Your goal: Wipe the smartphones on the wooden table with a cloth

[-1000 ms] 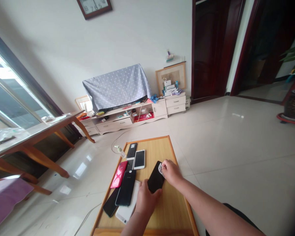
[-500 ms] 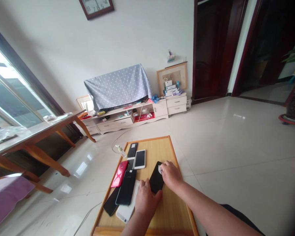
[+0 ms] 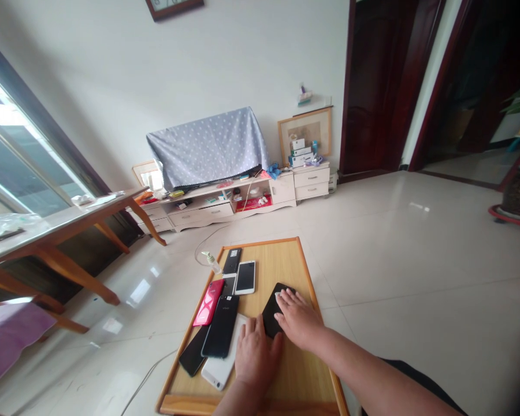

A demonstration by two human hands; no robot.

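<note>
A black phone (image 3: 271, 309) lies face down on the low wooden table (image 3: 303, 375). My right hand (image 3: 298, 316) rests on top of it with fingers stretched flat and spread; a scrap of white wipe (image 3: 278, 296) peeks out under the fingertips. My left hand (image 3: 255, 352) lies flat at the phone's near end, its fingers along the phone's left side and its thumb against the bottom edge. Left of my hands lie a dark blue phone (image 3: 220, 334), a red phone (image 3: 208, 301), a white phone (image 3: 219, 372) and another black phone (image 3: 193, 358), partly overlapping.
Farther back on the table lie a white-framed phone (image 3: 245, 277) and a black phone (image 3: 232, 260). A small pump bottle (image 3: 211, 261) and a cable (image 3: 145, 381) are on the tiled floor. A wooden dining table (image 3: 69, 231) stands left; a TV cabinet (image 3: 225, 205) lines the wall.
My right hand has gone from pinching the white wipe at the phone's far end to lying flat and nearer along the phone. The left hand has flattened. The view shifted slightly.
</note>
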